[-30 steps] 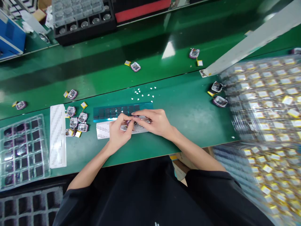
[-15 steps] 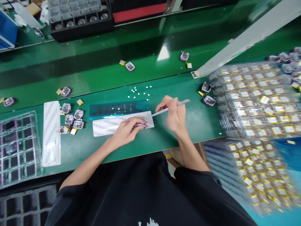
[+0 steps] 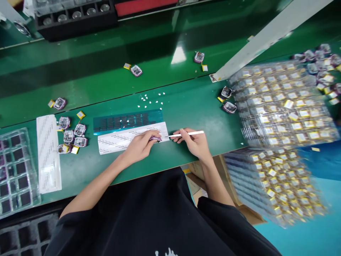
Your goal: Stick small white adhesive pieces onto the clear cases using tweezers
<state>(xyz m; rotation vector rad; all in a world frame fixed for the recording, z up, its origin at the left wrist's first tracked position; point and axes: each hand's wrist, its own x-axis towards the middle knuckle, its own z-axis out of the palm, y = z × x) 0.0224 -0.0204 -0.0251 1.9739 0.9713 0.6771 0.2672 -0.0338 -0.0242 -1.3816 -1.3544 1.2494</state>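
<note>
Broadly, the green counter [image 3: 202,106] carries stacked clear trays of yellow-tagged parts [image 3: 282,103] at the right and a clear compartment tray [image 3: 16,167] at the left edge, partly filled as far as the blur allows. Between them lie a white label sheet [image 3: 119,140] and, just beyond it, a teal sheet of dark pads [image 3: 125,121] with a few pale gaps. A cluster of small modules [image 3: 70,133] sits near the left tray, so the work seems well under way, with plenty of stock waiting at the right. The left hand [image 3: 140,145] curls down on the label sheet's right end, fingertips pinching one purple module [image 3: 155,138] against it. The right hand [image 3: 195,142], just to the right, is closed around slim white tweezers [image 3: 186,134], whose tip points at that module, near it but apparently not touching.
</note>
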